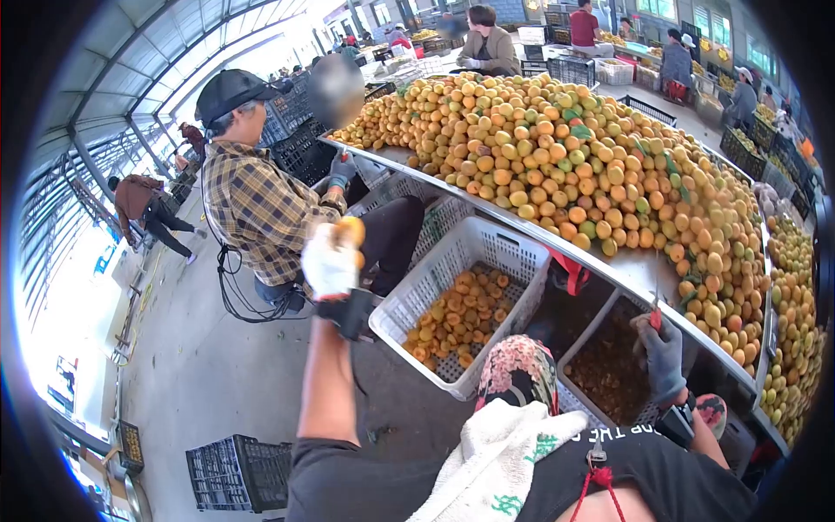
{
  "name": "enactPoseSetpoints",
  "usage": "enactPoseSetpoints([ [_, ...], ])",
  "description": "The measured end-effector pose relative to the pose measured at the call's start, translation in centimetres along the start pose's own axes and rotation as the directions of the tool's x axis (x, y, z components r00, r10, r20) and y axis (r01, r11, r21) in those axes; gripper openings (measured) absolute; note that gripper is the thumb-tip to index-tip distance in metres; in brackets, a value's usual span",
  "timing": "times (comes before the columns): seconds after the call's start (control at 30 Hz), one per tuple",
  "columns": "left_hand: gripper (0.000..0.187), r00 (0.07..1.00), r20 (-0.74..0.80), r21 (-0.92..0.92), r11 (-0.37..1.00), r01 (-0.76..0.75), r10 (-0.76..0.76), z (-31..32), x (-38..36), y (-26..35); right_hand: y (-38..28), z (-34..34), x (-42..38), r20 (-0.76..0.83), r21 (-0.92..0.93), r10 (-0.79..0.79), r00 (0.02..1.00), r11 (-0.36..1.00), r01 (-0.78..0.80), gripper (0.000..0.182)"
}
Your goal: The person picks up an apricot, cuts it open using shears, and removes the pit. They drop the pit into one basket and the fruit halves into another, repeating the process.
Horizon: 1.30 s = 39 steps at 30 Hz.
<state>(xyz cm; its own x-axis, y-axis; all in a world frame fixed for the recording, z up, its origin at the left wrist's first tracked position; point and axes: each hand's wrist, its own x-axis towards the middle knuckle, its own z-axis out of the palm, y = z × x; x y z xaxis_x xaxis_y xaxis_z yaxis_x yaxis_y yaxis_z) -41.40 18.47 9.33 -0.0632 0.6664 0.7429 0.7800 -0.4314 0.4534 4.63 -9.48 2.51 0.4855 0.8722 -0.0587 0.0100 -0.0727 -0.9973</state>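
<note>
My left hand (329,265), in a white glove, is raised left of the white crate. Its fingers are closed on orange apricot pieces (350,231), blurred by motion. Halved apricots (461,317) lie inside the white slatted crate (409,346) in front of me. Over on the right, my right hand (663,361) wears a grey glove and grips a small knife (655,318) with a red handle, its thin blade pointing up. That hand is near the metal table edge, beside a bin (574,348) with brown pits or scraps.
A large heap of whole apricots (539,157) covers the metal table (639,265). At my left sits a person in a plaid shirt (261,196). A black crate (237,474) stands on the floor at lower left. A white cloth (491,461) lies on my lap. More people and crates fill the background.
</note>
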Motion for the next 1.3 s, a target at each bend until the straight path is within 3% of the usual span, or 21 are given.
enactPoseSetpoints([
  [0.07, 0.028, 0.995, -0.083, 0.425, 0.902, 0.077, -0.046, -2.4, 3.8, -4.0, 0.8, 0.2, 0.5, -0.004, 0.002, -0.001, 1.000, 1.000, 0.001, 0.014],
  [0.13, 0.037, 0.966, 0.000, 0.542, 0.812, 0.216, -0.257, -3.8, 7.2, -8.1, 1.0, 1.0, 0.9, -0.006, -0.005, 0.041, 0.999, 0.999, -0.041, 0.014],
  [0.2, 0.041, 0.947, 0.002, 0.605, 0.755, 0.255, -0.322, -4.1, 9.3, -11.5, 0.3, 2.5, 1.2, 0.000, -0.032, 0.042, 0.999, 0.999, -0.042, 0.014],
  [0.4, 0.045, 0.911, 0.090, 0.535, 0.791, 0.296, -0.402, -3.2, 11.8, -15.4, 0.1, 5.3, 1.5, 0.063, -0.039, 0.081, 0.995, 0.996, -0.079, 0.013],
  [0.53, 0.042, 0.888, 0.169, 0.242, 0.891, 0.384, -0.428, -5.4, 11.0, -15.2, -0.3, 6.6, 1.0, 0.076, -0.015, 0.072, 0.994, 0.997, -0.071, 0.014],
  [0.63, 0.036, 0.970, -0.157, 0.174, 0.962, 0.212, -0.185, -7.5, 8.7, -14.3, -1.8, 6.9, 0.1, 0.113, -0.019, 0.056, 0.992, 0.998, -0.055, 0.015],
  [0.67, 0.033, 0.948, -0.196, -0.047, 0.968, 0.246, -0.250, -8.4, 8.0, -14.3, -1.7, 6.7, -0.2, 0.113, -0.017, 0.058, 0.992, 0.998, -0.057, 0.015],
  [0.73, 0.029, 0.834, -0.149, -0.560, 0.741, 0.371, -0.531, -10.5, 7.8, -15.3, -1.7, 6.2, -0.5, 0.160, -0.033, 0.060, 0.985, 0.998, -0.056, 0.015],
  [0.77, 0.026, 0.701, -0.120, -0.671, 0.578, 0.465, -0.703, -12.0, 7.8, -13.9, -1.9, 6.1, -0.8, 0.164, -0.035, 0.064, 0.984, 0.998, -0.059, 0.015],
  [0.8, 0.023, 0.696, -0.055, -0.754, 0.486, 0.441, -0.716, -13.5, 7.6, -12.8, -2.1, 6.1, -1.0, 0.193, -0.056, 0.061, 0.979, 0.997, -0.051, 0.014],
  [0.93, 0.017, 0.753, 0.084, -0.821, 0.383, 0.423, -0.652, -14.6, 5.4, -8.5, -2.7, 5.8, -2.3, 0.232, -0.124, 0.098, 0.968, 0.990, -0.070, 0.015],
  [1.0, 0.018, 0.708, 0.226, -0.840, 0.235, 0.490, -0.669, -12.8, 3.7, -6.2, -2.6, 4.7, -2.6, 0.260, -0.116, 0.109, 0.959, 0.990, -0.081, 0.016],
  [1.1, 0.016, 0.691, 0.322, -0.766, 0.251, 0.592, -0.648, -10.2, 1.2, -3.4, -1.9, 3.0, -2.1, 0.319, -0.132, 0.151, 0.936, 0.985, -0.114, 0.014],
  [1.2, 0.020, 0.619, 0.422, -0.701, 0.194, 0.686, -0.663, -7.5, -0.1, -3.9, 0.9, 0.4, -0.4, 0.263, -0.265, 0.093, 0.960, 0.964, -0.021, 0.012],
  [1.27, 0.017, 0.586, 0.497, -0.673, 0.142, 0.726, -0.640, -6.6, -0.7, -3.5, 2.9, -1.9, 0.5, 0.273, -0.514, 0.062, 0.960, 0.853, 0.091, 0.011],
  [1.3, 0.016, 0.562, 0.516, -0.660, 0.118, 0.742, -0.646, -6.0, -0.9, -3.5, 3.5, -2.2, 0.3, 0.240, -0.491, 0.053, 0.969, 0.868, 0.074, 0.013],
])
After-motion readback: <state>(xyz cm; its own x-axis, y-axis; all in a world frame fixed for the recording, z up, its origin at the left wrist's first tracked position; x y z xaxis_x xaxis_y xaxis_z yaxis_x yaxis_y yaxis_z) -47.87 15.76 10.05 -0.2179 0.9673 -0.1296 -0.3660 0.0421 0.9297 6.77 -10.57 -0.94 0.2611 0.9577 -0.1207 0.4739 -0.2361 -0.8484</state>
